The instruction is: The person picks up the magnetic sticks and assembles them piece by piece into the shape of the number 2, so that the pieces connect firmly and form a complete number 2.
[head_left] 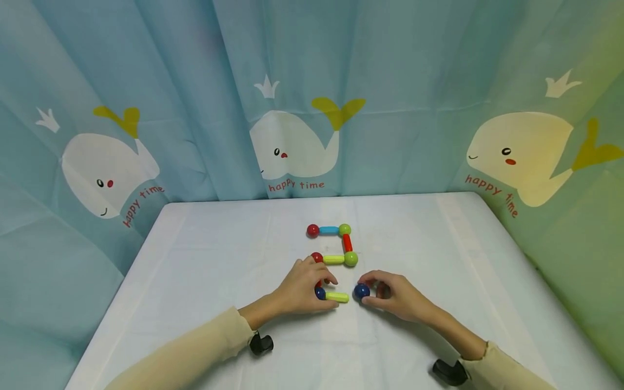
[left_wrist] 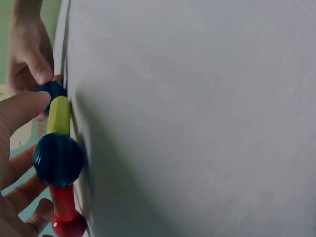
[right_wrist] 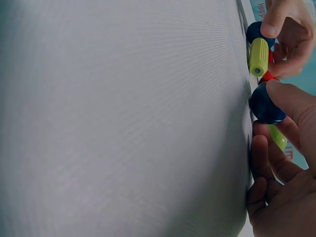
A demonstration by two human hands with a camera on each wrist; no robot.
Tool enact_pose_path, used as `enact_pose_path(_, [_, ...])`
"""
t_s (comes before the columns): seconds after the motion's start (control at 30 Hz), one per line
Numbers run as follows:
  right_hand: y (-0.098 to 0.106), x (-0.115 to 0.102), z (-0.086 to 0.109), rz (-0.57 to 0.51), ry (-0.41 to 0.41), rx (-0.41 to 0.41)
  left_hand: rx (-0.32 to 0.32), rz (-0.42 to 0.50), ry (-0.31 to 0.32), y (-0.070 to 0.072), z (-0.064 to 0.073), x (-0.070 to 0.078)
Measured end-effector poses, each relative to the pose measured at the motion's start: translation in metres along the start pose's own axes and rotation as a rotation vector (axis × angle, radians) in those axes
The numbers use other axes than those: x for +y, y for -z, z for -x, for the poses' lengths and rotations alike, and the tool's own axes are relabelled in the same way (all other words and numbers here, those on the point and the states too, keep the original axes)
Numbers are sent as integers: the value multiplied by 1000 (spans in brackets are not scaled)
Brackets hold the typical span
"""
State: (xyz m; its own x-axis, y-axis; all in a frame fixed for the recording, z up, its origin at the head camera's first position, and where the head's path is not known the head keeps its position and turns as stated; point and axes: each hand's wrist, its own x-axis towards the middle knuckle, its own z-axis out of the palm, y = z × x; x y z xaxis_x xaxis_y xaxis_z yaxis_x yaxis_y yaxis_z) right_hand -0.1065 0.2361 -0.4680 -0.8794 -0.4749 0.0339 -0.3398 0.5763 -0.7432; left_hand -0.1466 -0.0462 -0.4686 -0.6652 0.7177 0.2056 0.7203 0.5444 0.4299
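Note:
My right hand (head_left: pixel 401 299) pinches a glossy blue ball (head_left: pixel 361 291) between thumb and fingers, close over the white table. A short gap separates it from the free end of a yellow-green rod (head_left: pixel 337 297). That rod joins a second blue ball (head_left: pixel 319 293), from which a red rod (left_wrist: pixel 62 201) runs to a red ball (left_wrist: pixel 69 226). My left hand (head_left: pixel 301 286) arches over this corner, thumb stretched along the near side and other fingers loosely bent on the far side. It partly hides the red rod in the head view.
Farther back the chain continues with a yellow-green rod (head_left: pixel 333 260), a green ball (head_left: pixel 351 259), a red rod (head_left: pixel 347 242), another green ball (head_left: pixel 344 230), a light-blue rod (head_left: pixel 329 230) and a red ball (head_left: pixel 313 231). A whale-print curtain (head_left: pixel 390 151) hangs behind the white table (head_left: pixel 214 244).

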Motion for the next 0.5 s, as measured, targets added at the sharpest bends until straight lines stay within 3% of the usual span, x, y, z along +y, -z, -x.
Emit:
enact_pose_path(0.33, [-1,1,1,1,-19,5,28,-102,8,-11,-1,4])
enact_pose_path(0.5, [-2,2,0,-2,-26,13,46,-77,30,-12,-1,6])
